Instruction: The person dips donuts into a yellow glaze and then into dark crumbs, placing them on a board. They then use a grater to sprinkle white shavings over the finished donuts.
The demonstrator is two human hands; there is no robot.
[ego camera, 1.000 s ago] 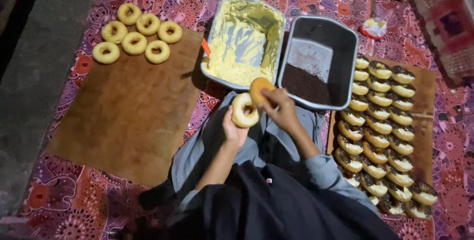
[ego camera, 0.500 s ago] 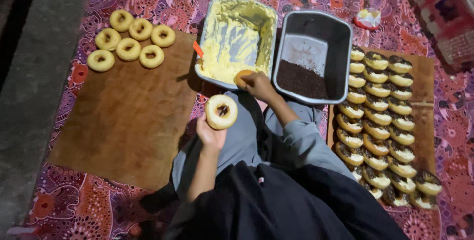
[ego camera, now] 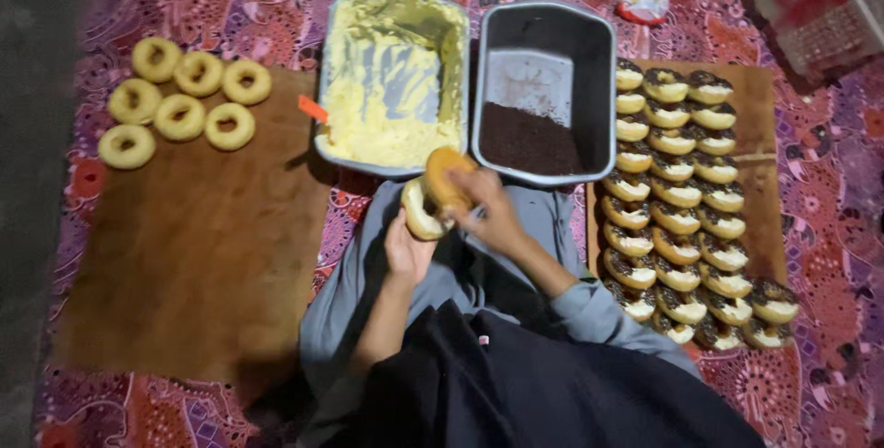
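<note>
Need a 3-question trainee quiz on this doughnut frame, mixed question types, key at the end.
1. True or false: the grey tray holds yellow cream.
2. How many plain doughnuts lie on the left board?
3. The right hand holds: A) a doughnut half, B) a spoon, C) nothing.

Key
1. False: it holds dark crumbs; the cream is in the cream tray beside it.
2. Six.
3. A: the top half, close against the other half in the left hand.
</note>
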